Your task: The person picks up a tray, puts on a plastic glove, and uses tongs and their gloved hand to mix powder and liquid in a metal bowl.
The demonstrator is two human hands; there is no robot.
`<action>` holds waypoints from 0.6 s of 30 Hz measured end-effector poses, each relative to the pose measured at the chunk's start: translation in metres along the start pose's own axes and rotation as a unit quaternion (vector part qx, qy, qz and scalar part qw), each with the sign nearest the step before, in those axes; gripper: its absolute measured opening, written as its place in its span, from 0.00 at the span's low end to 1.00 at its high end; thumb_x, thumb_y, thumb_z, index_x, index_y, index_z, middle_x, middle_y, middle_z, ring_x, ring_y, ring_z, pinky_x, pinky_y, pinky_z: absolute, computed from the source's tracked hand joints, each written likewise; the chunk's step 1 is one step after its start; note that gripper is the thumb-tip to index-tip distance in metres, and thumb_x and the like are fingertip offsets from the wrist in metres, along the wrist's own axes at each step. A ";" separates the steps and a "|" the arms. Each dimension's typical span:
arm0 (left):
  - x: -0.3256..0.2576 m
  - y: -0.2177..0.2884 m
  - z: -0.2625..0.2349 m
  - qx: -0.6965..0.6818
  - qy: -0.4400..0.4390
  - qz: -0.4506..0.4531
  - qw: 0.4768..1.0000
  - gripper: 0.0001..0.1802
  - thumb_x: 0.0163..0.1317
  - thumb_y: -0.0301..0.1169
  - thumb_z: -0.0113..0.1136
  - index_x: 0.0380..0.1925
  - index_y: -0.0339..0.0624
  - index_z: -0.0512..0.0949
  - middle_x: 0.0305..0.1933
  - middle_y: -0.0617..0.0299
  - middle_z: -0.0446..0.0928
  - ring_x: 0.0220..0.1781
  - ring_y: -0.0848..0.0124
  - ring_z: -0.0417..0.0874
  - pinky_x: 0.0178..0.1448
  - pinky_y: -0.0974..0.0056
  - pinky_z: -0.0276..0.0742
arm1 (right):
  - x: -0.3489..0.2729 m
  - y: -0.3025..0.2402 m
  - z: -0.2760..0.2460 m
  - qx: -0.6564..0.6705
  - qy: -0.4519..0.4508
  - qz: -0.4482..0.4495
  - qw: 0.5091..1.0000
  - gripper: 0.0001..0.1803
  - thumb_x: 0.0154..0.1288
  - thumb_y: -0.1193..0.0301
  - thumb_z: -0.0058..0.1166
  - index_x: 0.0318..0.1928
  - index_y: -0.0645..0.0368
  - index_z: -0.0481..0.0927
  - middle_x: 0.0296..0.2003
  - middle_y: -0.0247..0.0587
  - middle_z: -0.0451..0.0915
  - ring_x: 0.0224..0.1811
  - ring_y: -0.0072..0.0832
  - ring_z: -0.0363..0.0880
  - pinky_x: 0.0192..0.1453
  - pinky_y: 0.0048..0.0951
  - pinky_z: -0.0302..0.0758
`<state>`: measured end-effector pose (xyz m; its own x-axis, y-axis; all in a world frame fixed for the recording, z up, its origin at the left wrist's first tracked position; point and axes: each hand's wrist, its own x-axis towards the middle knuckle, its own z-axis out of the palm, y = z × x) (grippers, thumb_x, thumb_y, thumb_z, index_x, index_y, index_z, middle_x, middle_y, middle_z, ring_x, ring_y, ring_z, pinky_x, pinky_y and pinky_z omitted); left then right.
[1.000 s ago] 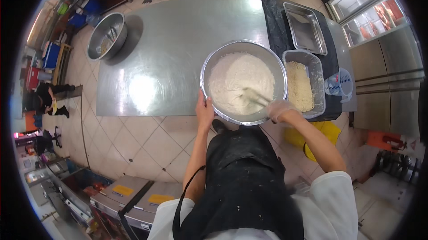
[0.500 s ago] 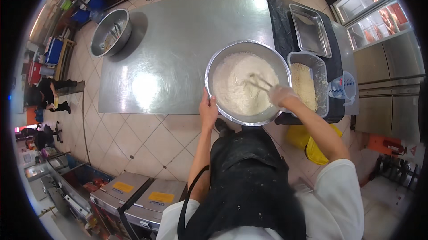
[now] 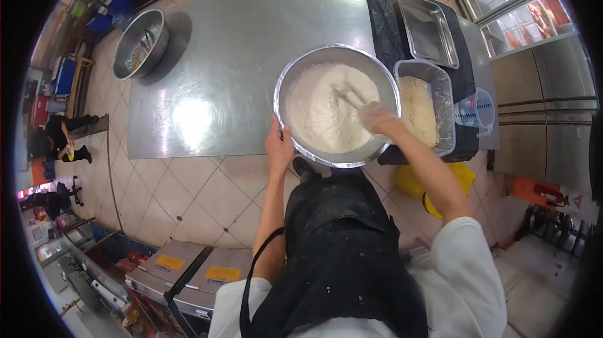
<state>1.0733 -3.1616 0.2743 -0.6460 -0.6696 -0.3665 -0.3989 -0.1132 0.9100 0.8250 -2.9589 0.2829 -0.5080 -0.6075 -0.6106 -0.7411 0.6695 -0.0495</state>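
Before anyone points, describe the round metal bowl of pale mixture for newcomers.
Find the wide silver metal table. At its near edge, toward the right, is the round metal bowl; unlike the far-left metal bowl, the left hand touches it.

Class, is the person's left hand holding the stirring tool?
No, the left hand is at the outer side of the bowl, while the right hand holds the stirring tool.

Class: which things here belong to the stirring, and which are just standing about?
In use:
large bowl, left hand at its rim
pale mixture
blurred utensil in the gloved right hand

Standing about, untouched:
second metal bowl
metal tray
crumb-filled tub
bluish plastic container
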 end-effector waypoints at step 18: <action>0.000 -0.025 -0.002 -0.052 0.039 0.013 0.998 0.34 0.78 0.27 0.52 0.81 0.35 0.57 0.37 0.51 0.86 0.27 0.70 0.85 0.28 0.62 0.81 | -0.040 -0.037 -0.023 -0.126 -0.116 -0.159 0.972 0.16 0.72 0.68 0.47 0.46 0.60 0.88 0.44 0.60 0.88 0.48 0.52 0.89 0.54 0.53 0.83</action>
<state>1.0842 -3.1604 0.2520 -0.6005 -0.7285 -0.3296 -0.3102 -0.1676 0.9358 0.8626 -2.9690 0.3275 -0.1445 -0.6348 -0.7590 -0.9432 0.3203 -0.0884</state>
